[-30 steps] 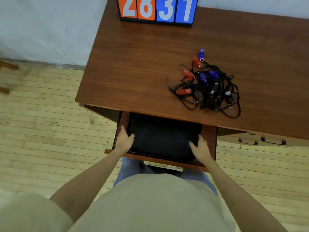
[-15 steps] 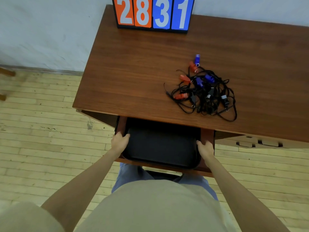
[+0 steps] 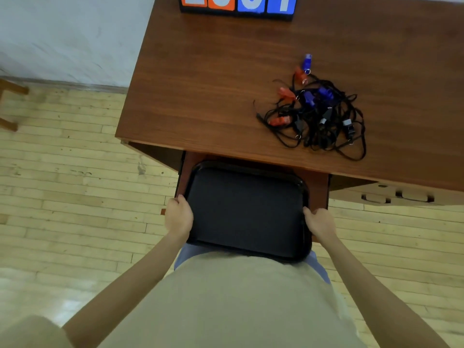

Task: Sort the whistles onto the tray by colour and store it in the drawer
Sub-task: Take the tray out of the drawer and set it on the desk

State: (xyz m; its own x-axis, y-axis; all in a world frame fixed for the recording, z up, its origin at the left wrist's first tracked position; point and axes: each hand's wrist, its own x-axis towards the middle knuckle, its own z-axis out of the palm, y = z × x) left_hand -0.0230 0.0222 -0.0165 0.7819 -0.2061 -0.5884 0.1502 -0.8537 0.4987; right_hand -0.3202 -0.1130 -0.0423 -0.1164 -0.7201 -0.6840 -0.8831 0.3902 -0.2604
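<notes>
A black tray (image 3: 247, 212) is held over the open drawer (image 3: 316, 187) under the desk's front edge, its near edge against my body. My left hand (image 3: 178, 217) grips the tray's left rim and my right hand (image 3: 318, 223) grips its right rim. On the desk top lies a tangled pile of whistles (image 3: 315, 114) on black cords: red, blue and black ones mixed together. One blue whistle (image 3: 306, 61) and a red whistle (image 3: 299, 74) stick out at the pile's far side.
The brown wooden desk (image 3: 200, 84) stands against a white wall. An orange and blue number board (image 3: 237, 5) stands at its far edge. A shut drawer with handles (image 3: 399, 197) is to the right. Wooden floor lies to the left.
Both hands have taken hold of the tray's sides and drawn it up and out of the drawer toward my body. The whistles have not moved.
</notes>
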